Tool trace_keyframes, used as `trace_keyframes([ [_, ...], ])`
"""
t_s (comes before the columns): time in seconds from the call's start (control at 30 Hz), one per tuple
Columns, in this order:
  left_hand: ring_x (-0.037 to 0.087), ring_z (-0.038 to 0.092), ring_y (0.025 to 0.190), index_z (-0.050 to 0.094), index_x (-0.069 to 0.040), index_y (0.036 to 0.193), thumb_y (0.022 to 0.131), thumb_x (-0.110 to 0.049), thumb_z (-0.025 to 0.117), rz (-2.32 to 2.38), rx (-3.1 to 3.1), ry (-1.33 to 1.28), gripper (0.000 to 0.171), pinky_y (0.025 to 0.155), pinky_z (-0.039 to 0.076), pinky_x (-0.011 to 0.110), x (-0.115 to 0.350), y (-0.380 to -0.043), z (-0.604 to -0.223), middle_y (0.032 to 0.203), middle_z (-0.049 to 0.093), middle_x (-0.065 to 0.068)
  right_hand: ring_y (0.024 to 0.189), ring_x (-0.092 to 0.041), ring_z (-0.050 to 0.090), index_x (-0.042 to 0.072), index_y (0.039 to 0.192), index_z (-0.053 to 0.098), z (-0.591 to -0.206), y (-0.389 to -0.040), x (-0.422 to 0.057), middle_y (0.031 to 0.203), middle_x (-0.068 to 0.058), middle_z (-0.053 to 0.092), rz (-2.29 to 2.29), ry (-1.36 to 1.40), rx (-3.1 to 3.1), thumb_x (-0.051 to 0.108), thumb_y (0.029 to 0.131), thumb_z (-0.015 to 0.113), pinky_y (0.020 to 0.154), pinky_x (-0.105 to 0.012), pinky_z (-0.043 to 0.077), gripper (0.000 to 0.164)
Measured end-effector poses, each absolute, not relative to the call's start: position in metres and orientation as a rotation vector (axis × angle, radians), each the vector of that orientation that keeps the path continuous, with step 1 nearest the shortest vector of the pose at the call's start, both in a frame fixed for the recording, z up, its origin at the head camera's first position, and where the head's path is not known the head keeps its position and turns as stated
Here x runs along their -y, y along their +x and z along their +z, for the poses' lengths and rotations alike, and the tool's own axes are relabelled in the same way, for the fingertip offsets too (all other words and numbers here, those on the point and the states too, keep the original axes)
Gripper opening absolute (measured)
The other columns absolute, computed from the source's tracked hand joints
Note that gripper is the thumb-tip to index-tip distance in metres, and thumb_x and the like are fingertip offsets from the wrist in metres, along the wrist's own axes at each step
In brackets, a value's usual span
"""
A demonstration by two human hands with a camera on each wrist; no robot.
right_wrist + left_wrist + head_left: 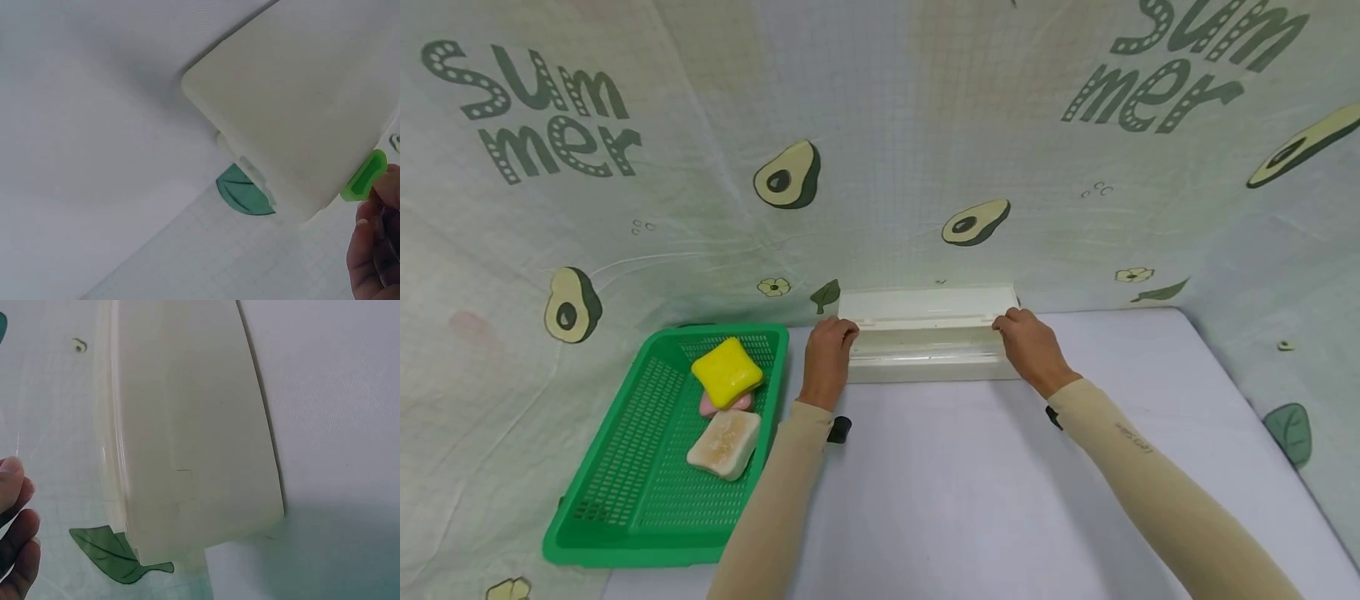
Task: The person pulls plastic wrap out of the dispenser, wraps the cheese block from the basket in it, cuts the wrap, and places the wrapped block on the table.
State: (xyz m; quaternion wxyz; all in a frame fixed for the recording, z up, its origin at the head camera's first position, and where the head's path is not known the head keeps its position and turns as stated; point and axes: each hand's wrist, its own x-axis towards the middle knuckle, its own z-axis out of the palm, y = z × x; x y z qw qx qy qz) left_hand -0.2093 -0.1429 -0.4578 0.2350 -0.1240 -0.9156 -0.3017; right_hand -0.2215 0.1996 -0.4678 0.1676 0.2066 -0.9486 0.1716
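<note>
A long white plastic box (pixel 925 369) stands at the back of the table against the cloth backdrop, its lid (pixel 925 302) raised. My left hand (pixel 829 354) holds the lid's edge near the left corner with bent fingers. At the opposite corner my right hand (pixel 1030 346) pinches the same edge. A small green tab (pixel 365 176) shows beside the right thumb in the right wrist view. The left wrist view catches only the left fingertips (pixel 22 544) and the box's pale side (pixel 200 425); their contact with the lid is unclear there.
To the left is a green plastic basket (pixel 647 557). Inside lie a yellow block (pixel 726 372), a pink piece (pixel 741 402) partly under it, and a whitish-tan, soap-like bar (pixel 726 442). Behind hangs a printed cloth (pixel 880 167); white cloth covers the table (pixel 925 500).
</note>
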Motion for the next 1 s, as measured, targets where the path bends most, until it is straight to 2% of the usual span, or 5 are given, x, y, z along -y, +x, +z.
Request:
trace_keyframes([
  [0.17,0.034,0.065,0.089,0.078,0.002,0.103,0.096,-0.001,0.074,-0.765,2.52,-0.38,0.008,0.084,0.056,0.046,0.144,-0.21,-0.456,0.087,0.066,0.014,0.086,-0.035,0.065,-0.006,0.103,0.074,-0.467,-0.221,-0.209,0.091,-0.017,0.068,0.462,0.584,2.676,-0.008,0.095,0.072,0.071,-0.045,0.06,0.008],
  [0.37,0.035,0.063,0.09,0.079,0.002,0.1,0.098,-0.004,0.073,-0.678,2.555,-0.378,0.009,0.09,0.055,0.049,0.147,-0.208,-0.456,0.089,0.064,0.014,0.078,-0.03,0.059,-0.002,0.096,0.073,-0.466,-0.216,-0.215,0.084,-0.012,0.066,0.45,0.582,2.65,-0.004,0.093,0.076,0.066,-0.042,0.055,0.005],
  [0.7,0.033,0.064,0.096,0.077,-0.001,0.102,0.1,-0.008,0.071,-0.641,2.602,-0.358,0.009,0.089,0.054,0.048,0.149,-0.205,-0.457,0.096,0.068,0.013,0.081,-0.03,0.06,-0.002,0.099,0.075,-0.463,-0.206,-0.218,0.091,-0.012,0.071,0.436,0.611,2.644,-0.006,0.092,0.075,0.069,-0.042,0.055,0.007],
  [1.0,0.035,0.063,0.096,0.077,-0.002,0.099,0.098,-0.007,0.074,-0.607,2.536,-0.392,0.006,0.087,0.053,0.051,0.152,-0.203,-0.454,0.097,0.068,0.013,0.082,-0.029,0.063,0.0,0.097,0.078,-0.454,-0.2,-0.222,0.089,-0.011,0.073,0.437,0.642,2.532,-0.005,0.087,0.081,0.07,-0.042,0.057,0.012],
])
